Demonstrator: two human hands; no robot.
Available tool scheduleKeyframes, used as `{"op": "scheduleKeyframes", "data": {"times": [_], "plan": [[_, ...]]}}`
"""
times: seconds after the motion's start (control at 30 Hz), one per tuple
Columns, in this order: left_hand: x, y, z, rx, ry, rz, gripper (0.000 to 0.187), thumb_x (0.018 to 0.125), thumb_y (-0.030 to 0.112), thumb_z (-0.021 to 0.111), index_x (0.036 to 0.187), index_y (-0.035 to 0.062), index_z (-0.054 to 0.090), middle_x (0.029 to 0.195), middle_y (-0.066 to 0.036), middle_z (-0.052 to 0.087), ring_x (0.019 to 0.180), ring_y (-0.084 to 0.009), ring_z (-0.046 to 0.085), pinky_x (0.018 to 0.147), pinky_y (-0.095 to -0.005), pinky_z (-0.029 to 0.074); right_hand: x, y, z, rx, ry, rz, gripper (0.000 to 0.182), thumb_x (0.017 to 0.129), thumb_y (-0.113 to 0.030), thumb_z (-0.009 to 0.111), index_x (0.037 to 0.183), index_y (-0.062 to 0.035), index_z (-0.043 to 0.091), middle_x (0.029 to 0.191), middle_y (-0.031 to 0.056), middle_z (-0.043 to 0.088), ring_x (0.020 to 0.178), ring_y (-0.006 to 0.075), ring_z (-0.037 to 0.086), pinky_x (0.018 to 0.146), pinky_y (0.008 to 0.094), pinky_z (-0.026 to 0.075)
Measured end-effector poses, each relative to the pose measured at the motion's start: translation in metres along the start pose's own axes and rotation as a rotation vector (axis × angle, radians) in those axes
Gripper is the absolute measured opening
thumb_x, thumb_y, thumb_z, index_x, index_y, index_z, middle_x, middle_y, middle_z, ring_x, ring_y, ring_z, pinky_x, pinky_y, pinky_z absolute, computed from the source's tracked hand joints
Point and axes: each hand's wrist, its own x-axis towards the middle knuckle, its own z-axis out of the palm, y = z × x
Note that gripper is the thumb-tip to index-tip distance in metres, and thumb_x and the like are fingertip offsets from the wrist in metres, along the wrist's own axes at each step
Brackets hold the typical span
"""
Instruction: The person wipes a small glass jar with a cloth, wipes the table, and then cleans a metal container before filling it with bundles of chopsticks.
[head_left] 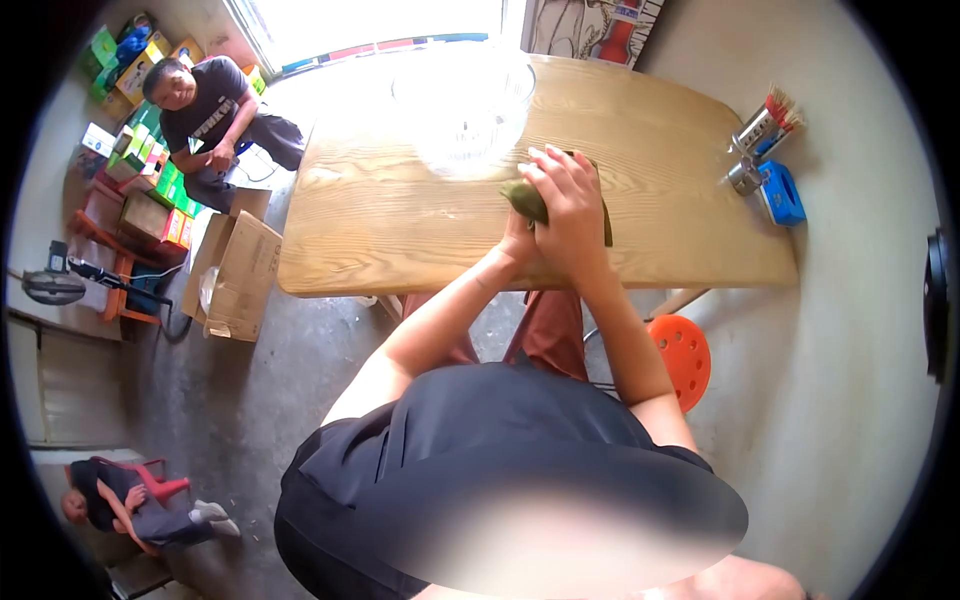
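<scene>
Both hands come together over the near part of the wooden table [420, 235], around an olive-green folded piece that looks like a leaf or cloth [526, 200]. My right hand [568, 200] lies on top, its fingers wrapped over the piece. Below it and to the left, my left hand [518, 238] supports the piece; most of its fingers are hidden. A dark green strip hangs down beside the right wrist. Beyond the hands, a large clear bowl [462, 115] stands on the table, washed out by window light.
At the table's right edge are a blue box [781, 193] and a metal holder with sticks [757, 130]. An orange stool [680, 362] stands below. On the left are a cardboard box [240, 275], a fan [54, 287] and two seated people [215, 115].
</scene>
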Motion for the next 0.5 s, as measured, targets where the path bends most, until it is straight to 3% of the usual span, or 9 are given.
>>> {"op": "scheduleKeyframes", "data": {"times": [0.07, 0.1, 0.17, 0.2, 0.23, 0.3, 0.33, 0.4, 0.5], "plan": [[0.015, -0.021, -0.027, -0.722, -0.120, -0.186, 0.049, 0.092, 0.021, 0.051, 0.134, 0.0080, 0.029, 0.133, -0.009, 0.038, 0.123, -0.0170, 0.037, 0.102, -0.0284, 0.034, -0.023, -0.006, -0.005, 0.102, 0.068, 0.003, 0.046, 0.064, 0.005, 0.052, 0.108, -0.0037, 0.062, 0.127, 0.0140, 0.054, 0.123, 0.0327, 0.044, 0.109, 0.0452, 0.028], [0.026, -0.034, -0.043, -1.087, -0.173, -0.275, 0.049, 0.089, 0.021, 0.057, 0.129, 0.0067, 0.034, 0.127, -0.009, 0.045, 0.116, -0.0180, 0.044, 0.097, -0.0294, 0.038, -0.035, -0.006, -0.004, 0.070, 0.051, 0.015, 0.054, 0.060, 0.003, 0.056, 0.113, -0.0064, 0.061, 0.132, 0.0175, 0.049, 0.126, 0.0312, 0.044, 0.110, 0.0451, 0.027], [0.036, -0.047, -0.061, -1.815, -0.277, -0.446, 0.048, 0.081, 0.021, 0.070, 0.119, 0.0042, 0.045, 0.114, -0.011, 0.058, 0.103, -0.0201, 0.059, 0.088, -0.0313, 0.047, -0.060, -0.003, -0.006, 0.209, 0.107, 0.126, 0.049, 0.068, 0.001, 0.056, 0.117, -0.0060, 0.059, 0.132, 0.0166, 0.050, 0.125, 0.0305, 0.045, 0.109, 0.0431, 0.030], [0.037, -0.046, -0.063, -1.818, -0.271, -0.442, 0.048, 0.081, 0.021, 0.070, 0.119, 0.0042, 0.045, 0.114, -0.011, 0.058, 0.103, -0.0201, 0.059, 0.088, -0.0313, 0.047, -0.070, 0.002, -0.007, 0.346, 0.165, 0.232, 0.044, 0.077, 0.000, 0.055, 0.120, -0.0057, 0.058, 0.132, 0.0157, 0.050, 0.124, 0.0299, 0.046, 0.108, 0.0412, 0.033], [0.038, -0.044, -0.063, -1.829, -0.148, -0.456, 0.048, 0.078, 0.017, 0.073, 0.116, 0.0041, 0.046, 0.108, -0.009, 0.060, 0.097, -0.0187, 0.060, 0.085, -0.0307, 0.049, -0.078, 0.012, -0.003, 0.342, 0.168, 0.226, 0.044, 0.077, 0.000, 0.055, 0.120, -0.0057, 0.058, 0.132, 0.0157, 0.050, 0.124, 0.0299, 0.046, 0.108, 0.0412, 0.033], [0.040, -0.041, -0.057, -1.974, -0.022, -0.480, 0.062, 0.068, 0.016, 0.084, 0.117, 0.0046, 0.046, 0.105, -0.007, 0.060, 0.098, -0.0144, 0.058, 0.086, -0.0295, 0.048, -0.090, 0.035, -0.001, 1.053, 0.461, 0.933, 0.032, 0.098, -0.017, 0.044, 0.125, -0.0041, 0.054, 0.132, 0.0130, 0.051, 0.119, 0.0265, 0.050, 0.103, 0.0366, 0.039], [0.040, -0.042, -0.058, -1.970, -0.019, -0.481, 0.062, 0.068, 0.016, 0.084, 0.117, 0.0046, 0.046, 0.105, -0.007, 0.060, 0.098, -0.0144, 0.058, 0.086, -0.0295, 0.048, -0.085, 0.044, -0.009, 1.169, 0.568, 1.067, 0.047, 0.102, -0.035, 0.032, 0.130, -0.0017, 0.049, 0.130, 0.0110, 0.052, 0.115, 0.0218, 0.053, 0.100, 0.0353, 0.041], [0.040, -0.042, -0.061, -2.213, -0.026, -0.418, 0.062, 0.067, 0.015, 0.083, 0.115, 0.0034, 0.046, 0.100, -0.008, 0.062, 0.095, -0.0154, 0.059, 0.085, -0.0306, 0.048, -0.074, 0.046, -0.034, 1.445, 0.573, 0.993, 0.051, 0.101, -0.038, 0.035, 0.134, -0.0007, 0.043, 0.129, 0.0107, 0.052, 0.114, 0.0199, 0.053, 0.099, 0.0346, 0.042], [0.040, -0.046, -0.062, -2.177, -0.068, -0.384, 0.058, 0.068, 0.015, 0.083, 0.114, 0.0032, 0.049, 0.102, -0.007, 0.061, 0.099, -0.0145, 0.057, 0.088, -0.0303, 0.047, -0.072, 0.032, -0.002, 1.250, 0.436, 0.818, 0.059, 0.100, -0.046, 0.030, 0.135, 0.0011, 0.040, 0.124, 0.0133, 0.054, 0.107, 0.0190, 0.054, 0.093, 0.0323, 0.042]]}}
